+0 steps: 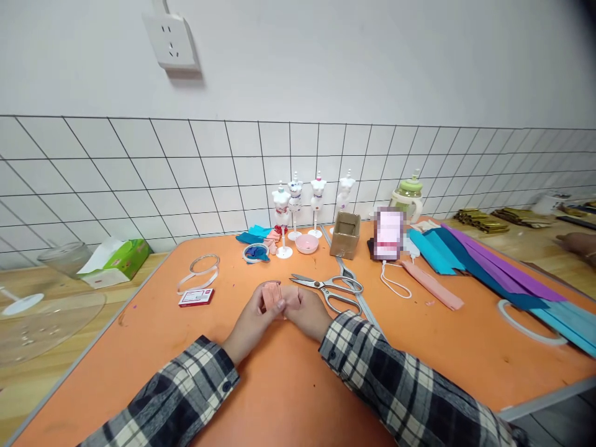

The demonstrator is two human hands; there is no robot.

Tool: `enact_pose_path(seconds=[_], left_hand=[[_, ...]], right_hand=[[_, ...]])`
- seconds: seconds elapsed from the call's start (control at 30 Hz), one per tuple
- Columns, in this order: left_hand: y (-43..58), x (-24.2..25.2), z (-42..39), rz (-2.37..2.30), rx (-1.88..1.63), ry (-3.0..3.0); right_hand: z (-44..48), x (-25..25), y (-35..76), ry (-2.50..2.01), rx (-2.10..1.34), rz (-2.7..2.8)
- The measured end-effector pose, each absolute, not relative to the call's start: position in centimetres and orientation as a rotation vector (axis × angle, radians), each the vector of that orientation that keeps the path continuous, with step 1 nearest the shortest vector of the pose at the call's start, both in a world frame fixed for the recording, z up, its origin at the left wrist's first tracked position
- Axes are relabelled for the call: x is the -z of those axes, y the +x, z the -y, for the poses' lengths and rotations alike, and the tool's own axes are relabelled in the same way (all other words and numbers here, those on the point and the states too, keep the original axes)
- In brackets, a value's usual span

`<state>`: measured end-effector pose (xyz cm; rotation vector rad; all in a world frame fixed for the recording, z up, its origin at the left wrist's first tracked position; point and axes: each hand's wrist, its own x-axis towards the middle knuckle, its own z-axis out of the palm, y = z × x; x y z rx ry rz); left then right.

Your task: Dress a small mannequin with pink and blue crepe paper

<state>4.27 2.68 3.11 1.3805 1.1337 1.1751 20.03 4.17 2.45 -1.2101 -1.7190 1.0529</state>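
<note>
Both my hands meet at the middle of the orange table. My left hand and my right hand are closed together on a small piece of pink crepe paper, pinching it between the fingers just above the tabletop. Silver scissors lie just right of my right hand, blades pointing left. Both sleeves are plaid.
Several small white mannequin stands, a pink bowl, a cardboard box, a red card pack and tape rings lie behind. Blue and purple paper sheets spread at right. A tissue pack sits left. Another person's hand shows far right.
</note>
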Motion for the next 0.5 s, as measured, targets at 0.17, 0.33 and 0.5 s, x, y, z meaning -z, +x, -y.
enact_pose_path(seconds=[0.17,0.33,0.5], left_hand=[[4.6,-3.1,-2.4,-1.104,-1.098,1.535],[4.3,-3.3,-2.6,-1.081,-1.111,1.503],[3.7,-3.0,-3.2,-1.069,-1.062,1.388]], right_hand=[[-4.5,-2.0,20.1,-1.228,-0.882,1.716],[-4.5,-2.6,20.5,-1.096,-0.984,1.883],[-5.2,-2.7,21.3,-1.099,-1.025,1.891]])
